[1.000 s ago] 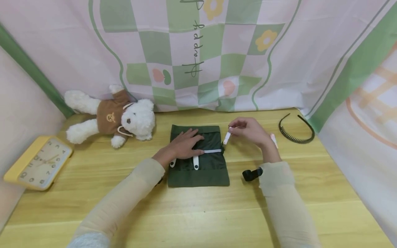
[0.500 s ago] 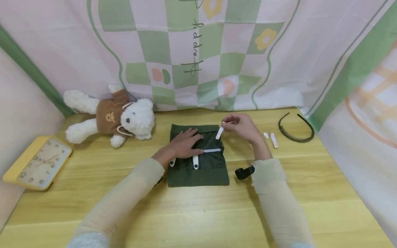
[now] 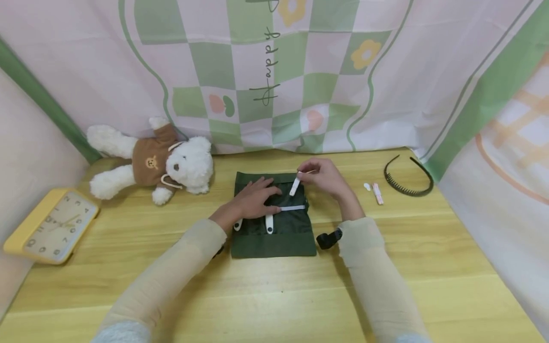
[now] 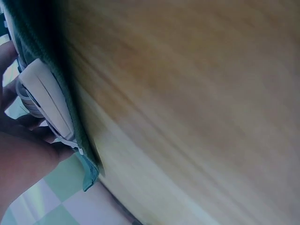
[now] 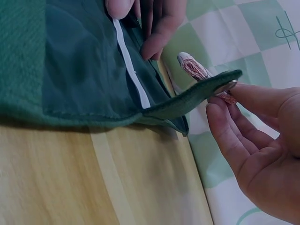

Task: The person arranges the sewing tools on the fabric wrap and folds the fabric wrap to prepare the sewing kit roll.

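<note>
My spread left hand (image 3: 256, 200) seemingly steadies the dark-green cloth pouch (image 3: 274, 247) beneath; my right hand (image 3: 323, 177) pinches a slim white-and-pink bundle (image 3: 294, 186).

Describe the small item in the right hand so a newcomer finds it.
On the wooden table lies a green pouch. Over its right side, the right hand pinches a slim pale bundle; unlike the white strap, it is held up.
</note>
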Available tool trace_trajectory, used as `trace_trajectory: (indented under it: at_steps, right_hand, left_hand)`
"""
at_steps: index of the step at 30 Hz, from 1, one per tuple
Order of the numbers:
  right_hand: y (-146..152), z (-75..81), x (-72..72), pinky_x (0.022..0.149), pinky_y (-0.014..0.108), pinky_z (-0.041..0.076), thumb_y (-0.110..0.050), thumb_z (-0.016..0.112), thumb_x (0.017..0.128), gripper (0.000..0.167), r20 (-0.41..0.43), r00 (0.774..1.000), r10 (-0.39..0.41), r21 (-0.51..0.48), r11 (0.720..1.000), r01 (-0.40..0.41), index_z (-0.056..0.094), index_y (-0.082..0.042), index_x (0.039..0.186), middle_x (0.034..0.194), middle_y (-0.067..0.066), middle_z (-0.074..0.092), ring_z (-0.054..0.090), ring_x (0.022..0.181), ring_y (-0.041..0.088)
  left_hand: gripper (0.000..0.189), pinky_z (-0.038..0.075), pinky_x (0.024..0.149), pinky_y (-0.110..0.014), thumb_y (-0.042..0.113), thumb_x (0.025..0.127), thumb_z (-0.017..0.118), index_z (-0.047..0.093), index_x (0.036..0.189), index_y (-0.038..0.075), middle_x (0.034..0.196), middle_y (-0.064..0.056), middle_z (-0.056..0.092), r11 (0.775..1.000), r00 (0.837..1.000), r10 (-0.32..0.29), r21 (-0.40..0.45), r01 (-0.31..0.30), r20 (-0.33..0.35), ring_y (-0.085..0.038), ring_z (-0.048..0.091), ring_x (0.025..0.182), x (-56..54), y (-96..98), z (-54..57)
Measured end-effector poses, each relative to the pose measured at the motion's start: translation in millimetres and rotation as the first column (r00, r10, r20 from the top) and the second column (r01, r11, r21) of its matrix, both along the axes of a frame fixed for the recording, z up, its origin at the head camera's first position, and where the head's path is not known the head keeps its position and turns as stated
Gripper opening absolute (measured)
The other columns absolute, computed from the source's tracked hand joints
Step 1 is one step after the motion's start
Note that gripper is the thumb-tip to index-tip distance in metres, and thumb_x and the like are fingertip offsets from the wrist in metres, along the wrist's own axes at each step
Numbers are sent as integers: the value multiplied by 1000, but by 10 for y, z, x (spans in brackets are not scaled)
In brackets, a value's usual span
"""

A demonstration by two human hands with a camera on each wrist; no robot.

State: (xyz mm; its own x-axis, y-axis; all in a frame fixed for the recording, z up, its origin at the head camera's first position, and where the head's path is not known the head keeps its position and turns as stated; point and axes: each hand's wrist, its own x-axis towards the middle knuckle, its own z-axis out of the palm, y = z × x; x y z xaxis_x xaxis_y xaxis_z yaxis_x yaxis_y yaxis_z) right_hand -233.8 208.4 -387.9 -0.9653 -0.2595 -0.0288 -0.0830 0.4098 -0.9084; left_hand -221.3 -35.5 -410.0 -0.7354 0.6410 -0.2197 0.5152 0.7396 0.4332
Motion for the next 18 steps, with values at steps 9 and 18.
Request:
trace_trajectory:
  at_steps: [9,18]
  right_hand:
    - [-34,-85,-40,84,41,57,-6,68,98,22,25,1000,4,21,1000,-4,66,9,113,108,21,65,67,96,33]
    - [-53,-60,-27,84,42,55,-11,70,97,24,26,999,38,54,998,-40,69,7,114,108,20,66,65,94,28]
  left_hand:
    - [35,9,117,-67,34,98,71,69,129,18,161,-17,32,995,999,1,102,-6,43,-42,11,153,-25,-9,-8]
    - [10,6,115,-71,26,96,74,77,103,20,161,-18,33,989,998,-8,151,0,56,-44,10,152,-46,-10,-18]
